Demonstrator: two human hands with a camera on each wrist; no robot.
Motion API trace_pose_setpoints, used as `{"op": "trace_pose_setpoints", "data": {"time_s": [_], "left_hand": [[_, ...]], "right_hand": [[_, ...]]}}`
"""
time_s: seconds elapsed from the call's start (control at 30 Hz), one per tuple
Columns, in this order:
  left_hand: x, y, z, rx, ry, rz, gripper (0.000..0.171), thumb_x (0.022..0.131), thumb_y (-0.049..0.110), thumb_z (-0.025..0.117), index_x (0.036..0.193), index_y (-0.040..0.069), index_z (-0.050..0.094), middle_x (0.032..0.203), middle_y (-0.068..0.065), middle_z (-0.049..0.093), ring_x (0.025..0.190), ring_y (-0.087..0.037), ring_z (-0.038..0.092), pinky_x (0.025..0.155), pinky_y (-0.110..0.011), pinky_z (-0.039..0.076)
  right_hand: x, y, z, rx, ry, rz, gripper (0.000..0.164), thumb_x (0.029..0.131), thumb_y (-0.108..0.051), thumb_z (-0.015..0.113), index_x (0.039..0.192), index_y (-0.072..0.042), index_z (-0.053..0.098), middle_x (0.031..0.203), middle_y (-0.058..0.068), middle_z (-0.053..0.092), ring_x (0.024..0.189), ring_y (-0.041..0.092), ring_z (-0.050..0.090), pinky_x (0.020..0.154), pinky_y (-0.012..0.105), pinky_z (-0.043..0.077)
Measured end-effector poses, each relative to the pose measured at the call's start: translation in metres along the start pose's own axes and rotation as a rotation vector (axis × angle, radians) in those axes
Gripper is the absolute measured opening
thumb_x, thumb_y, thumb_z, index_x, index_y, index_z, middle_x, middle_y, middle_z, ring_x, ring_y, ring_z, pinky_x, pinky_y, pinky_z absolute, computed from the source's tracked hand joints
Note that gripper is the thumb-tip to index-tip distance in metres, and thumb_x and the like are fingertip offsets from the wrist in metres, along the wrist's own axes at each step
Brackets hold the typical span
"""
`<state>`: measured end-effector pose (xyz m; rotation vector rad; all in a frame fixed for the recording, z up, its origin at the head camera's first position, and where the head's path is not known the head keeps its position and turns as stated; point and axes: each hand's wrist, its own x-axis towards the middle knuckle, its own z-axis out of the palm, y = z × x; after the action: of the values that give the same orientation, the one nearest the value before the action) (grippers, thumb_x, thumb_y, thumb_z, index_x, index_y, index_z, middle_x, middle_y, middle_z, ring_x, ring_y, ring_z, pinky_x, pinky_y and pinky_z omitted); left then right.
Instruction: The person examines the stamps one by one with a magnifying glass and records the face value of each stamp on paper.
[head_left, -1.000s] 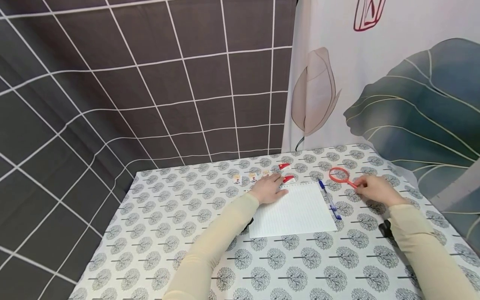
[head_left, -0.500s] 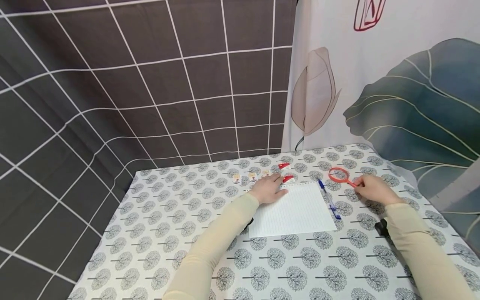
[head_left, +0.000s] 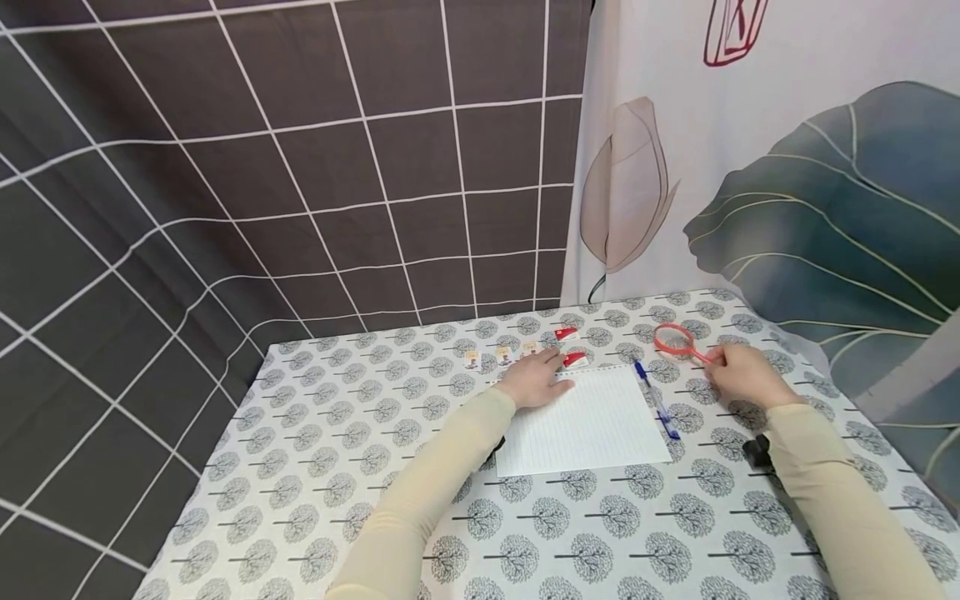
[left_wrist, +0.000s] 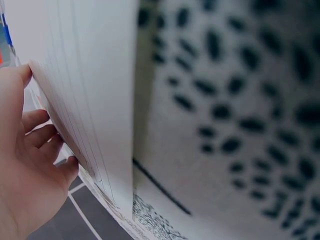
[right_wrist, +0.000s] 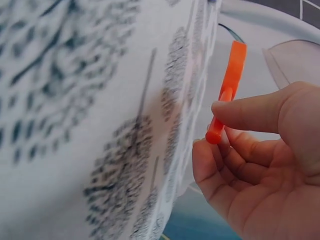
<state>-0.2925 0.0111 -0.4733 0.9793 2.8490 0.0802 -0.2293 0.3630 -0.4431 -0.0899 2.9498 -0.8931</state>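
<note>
Between thumb and fingers, my right hand (head_left: 746, 375) pinches the handle of an orange-red magnifying glass (head_left: 699, 356). Its round lens points away to the left, over the patterned cloth. In the right wrist view the thumb presses on the magnifying glass (right_wrist: 234, 67) near its handle end, with the fingers curled beneath. My left hand (head_left: 534, 379) rests on the upper left corner of a lined sheet of notepaper (head_left: 585, 425), its fingers loosely extended toward a red-and-white piece (head_left: 575, 359). The left wrist view shows the fingertips of the left hand (left_wrist: 25, 170) at the paper's surface.
A blue pen (head_left: 654, 398) lies along the paper's right side. Another red-and-white piece (head_left: 565, 332) lies farther back. Small picture cards (head_left: 472, 360) sit in a row left of it. A tree-print cloth (head_left: 337, 450) covers the table, and a dark grid curtain (head_left: 315, 167) hangs behind.
The magnifying glass and my right hand have shifted slightly left and away from me, the lens rising in view. My left hand stays in place on the paper.
</note>
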Motion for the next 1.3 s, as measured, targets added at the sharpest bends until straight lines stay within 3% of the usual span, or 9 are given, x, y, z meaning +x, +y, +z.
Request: {"op": "trace_pose_setpoints", "data": {"time_s": [0.2,0.37,0.73,1.3], "left_hand": [[0.0,-0.001,-0.001,-0.039,-0.001,-0.003,0.068,0.105,0.055,0.041,0.158,0.013,0.035,0.164,-0.005,0.029,0.148,-0.023,0.032,0.121,-0.035,0.028],[0.0,-0.002,-0.002,-0.061,0.001,-0.008,0.067,0.105,0.055,0.041,0.157,0.013,0.036,0.164,-0.005,0.029,0.148,-0.023,0.033,0.121,-0.035,0.028],[-0.004,-0.001,-0.003,-0.104,0.002,-0.017,0.067,0.105,0.054,0.043,0.157,0.014,0.037,0.165,-0.004,0.028,0.148,-0.023,0.032,0.121,-0.036,0.027],[-0.004,-0.002,-0.002,-0.117,0.008,-0.005,0.066,0.105,0.052,0.044,0.157,0.013,0.037,0.165,-0.005,0.029,0.148,-0.024,0.033,0.121,-0.035,0.027]], "right_hand": [[0.004,-0.012,-0.004,-0.045,0.053,-0.041,0.022,0.093,-0.006,0.053,0.105,0.011,0.061,0.085,0.014,0.063,0.072,0.024,0.055,0.063,0.033,0.045],[0.008,-0.019,-0.002,-0.032,0.067,-0.092,0.023,0.092,-0.003,0.054,0.106,0.014,0.061,0.083,0.014,0.064,0.067,0.021,0.053,0.059,0.032,0.044],[0.014,-0.039,0.01,0.041,0.049,-0.145,0.026,0.092,0.0,0.057,0.113,0.016,0.06,0.087,0.015,0.066,0.063,0.017,0.052,0.052,0.027,0.044],[0.026,-0.067,0.033,0.022,0.048,-0.235,0.02,0.09,0.002,0.061,0.106,0.014,0.063,0.083,0.012,0.064,0.065,0.016,0.051,0.054,0.025,0.043]]}}
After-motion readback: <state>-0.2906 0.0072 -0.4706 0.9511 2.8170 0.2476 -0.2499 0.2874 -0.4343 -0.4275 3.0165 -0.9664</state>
